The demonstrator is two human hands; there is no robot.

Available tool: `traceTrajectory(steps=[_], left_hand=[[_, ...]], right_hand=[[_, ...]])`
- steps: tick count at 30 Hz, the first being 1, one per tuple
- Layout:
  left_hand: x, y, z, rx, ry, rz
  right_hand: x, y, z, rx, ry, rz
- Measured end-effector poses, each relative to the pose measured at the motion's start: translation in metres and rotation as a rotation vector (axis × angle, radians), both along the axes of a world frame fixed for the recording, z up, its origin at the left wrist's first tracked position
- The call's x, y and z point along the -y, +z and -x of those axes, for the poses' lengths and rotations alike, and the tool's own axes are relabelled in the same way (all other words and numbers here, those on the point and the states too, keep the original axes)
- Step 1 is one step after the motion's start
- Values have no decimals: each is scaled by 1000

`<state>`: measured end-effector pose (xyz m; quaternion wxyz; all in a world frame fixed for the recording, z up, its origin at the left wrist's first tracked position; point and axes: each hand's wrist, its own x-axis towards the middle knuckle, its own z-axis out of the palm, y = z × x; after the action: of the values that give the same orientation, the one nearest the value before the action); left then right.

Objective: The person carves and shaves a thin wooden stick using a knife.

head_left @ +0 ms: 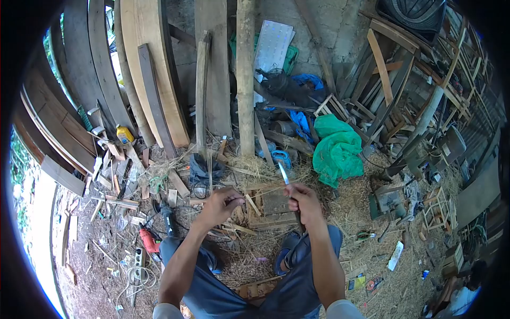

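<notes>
Two forearms (pixel 328 268), left hand (pixel 219 207) holding one strip (pixel 264 192), right hand (pixel 306 203) one knife (pixel 284 174)

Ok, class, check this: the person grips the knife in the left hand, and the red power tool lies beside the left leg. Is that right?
Not quite: the head view shows the knife in the right hand, not the left hand. The red power tool does lie beside the left leg.

We are in a rough woodworking workshop: planks (pixel 151 69) lean against the wall, wood offcuts and shavings litter the ground, and a red power tool (pixel 149 240) lies near a power strip (pixel 139 264).
</notes>
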<state>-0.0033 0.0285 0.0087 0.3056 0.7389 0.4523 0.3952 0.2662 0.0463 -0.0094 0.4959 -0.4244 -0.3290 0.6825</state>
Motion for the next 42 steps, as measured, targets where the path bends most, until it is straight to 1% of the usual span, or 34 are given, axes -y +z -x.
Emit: traceTrajectory(steps=[1,3,4,5,6,7,9,10,11,13,14,15,17,19,21,25,27,29,31,33,37,39,42], left_hand=[[1,1,1,-17,-14,-56],[-1,-3,16,-28,9,-54],[-6,-3,24,-30,35,-75],[-8,-4,32,-28,39,-85],[-9,-5,40,-2,68,-65],[-10,-7,43,23,94,-44],[-11,-6,41,14,96,-45],[-10,-2,36,-26,99,-77],[-7,1,31,-68,100,-106],[-6,2,26,-38,109,-78],[-9,-3,25,-46,105,-119],[-10,-2,23,-53,100,-162],[-9,-1,17,-47,85,-159],[-7,3,10,-40,74,-152],[-6,6,5,-53,44,-165],[-8,1,0,-43,25,-208],[-7,-1,-8,24,54,-139],[-5,-2,-23,35,49,-117],[-3,-4,-33,47,38,-90],[-5,-6,-37,11,25,-210],[-6,-10,-40,-16,69,-237],[-5,-12,-44,-158,138,-394],[-3,-6,-45,-233,133,-402]], right_hand=[[-7,-4,-6,-7,1,4],[-21,-6,-37,-9,-293,-13],[-22,-2,-53,-8,-288,-20],[-21,1,-68,-47,-339,-57],[-20,10,-72,-87,-391,-94],[-17,12,-69,-89,-392,-103],[-10,9,-52,7,-310,-69],[-8,9,-45,-26,-225,-79],[-6,9,-38,-32,-234,-69],[-3,20,-24,-135,-166,-126],[-4,17,-22,-141,-121,-168],[-4,17,-18,-146,-130,-172],[-5,16,-9,-181,-47,-185],[-4,14,1,-177,-73,-191],[-3,15,4,-123,-9,-171],[-5,12,6,-134,-28,-175],[-1,12,13,-95,11,-168],[3,13,22,-53,47,-160],[7,10,34,15,146,-146],[7,5,41,3,157,-147],[10,5,49,21,172,-131],[10,3,50,43,185,-139],[8,0,47,-39,150,-106]])
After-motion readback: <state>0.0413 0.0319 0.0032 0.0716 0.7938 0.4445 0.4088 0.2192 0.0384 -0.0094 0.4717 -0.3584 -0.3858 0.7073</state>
